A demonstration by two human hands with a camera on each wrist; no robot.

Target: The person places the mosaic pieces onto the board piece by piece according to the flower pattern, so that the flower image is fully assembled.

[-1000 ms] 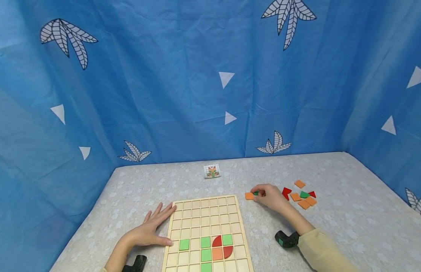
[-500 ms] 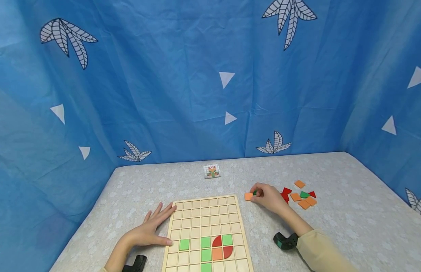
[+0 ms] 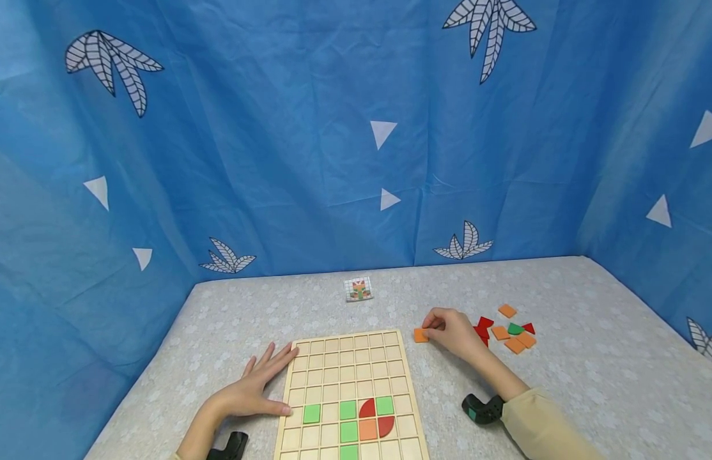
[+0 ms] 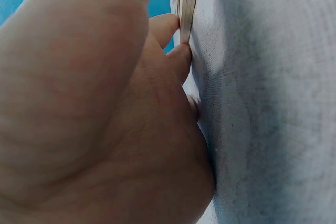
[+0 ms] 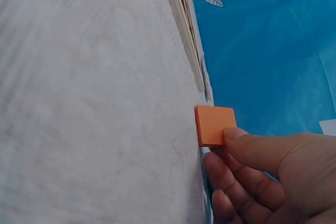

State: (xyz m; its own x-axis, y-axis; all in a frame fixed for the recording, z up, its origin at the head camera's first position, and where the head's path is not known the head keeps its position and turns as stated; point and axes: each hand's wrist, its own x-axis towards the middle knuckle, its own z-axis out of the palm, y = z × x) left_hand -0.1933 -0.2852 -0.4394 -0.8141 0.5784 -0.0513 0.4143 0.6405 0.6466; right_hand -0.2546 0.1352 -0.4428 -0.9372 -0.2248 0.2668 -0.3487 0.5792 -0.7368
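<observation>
L hand (image 3: 252,391): fingers extended, spread, nothing gripped; thumb and fingertips on L edge of grid board (image 3: 331,360). R hand (image 3: 455,331): thumb and fingers pinch orange tile (image 3: 420,335) at one corner, R of board; tile contact w/ worktop (image 3: 264,300) cannot be confirmed. Inset pcs. (image 3: 348,432), green/red/orange, sit in board cells. Loose pcs. (image 3: 515,345) lie R of R hand. Pattern card (image 3: 358,289): beyond board.

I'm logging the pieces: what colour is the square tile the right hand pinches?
The square tile is orange, seen best in the right wrist view.
</observation>
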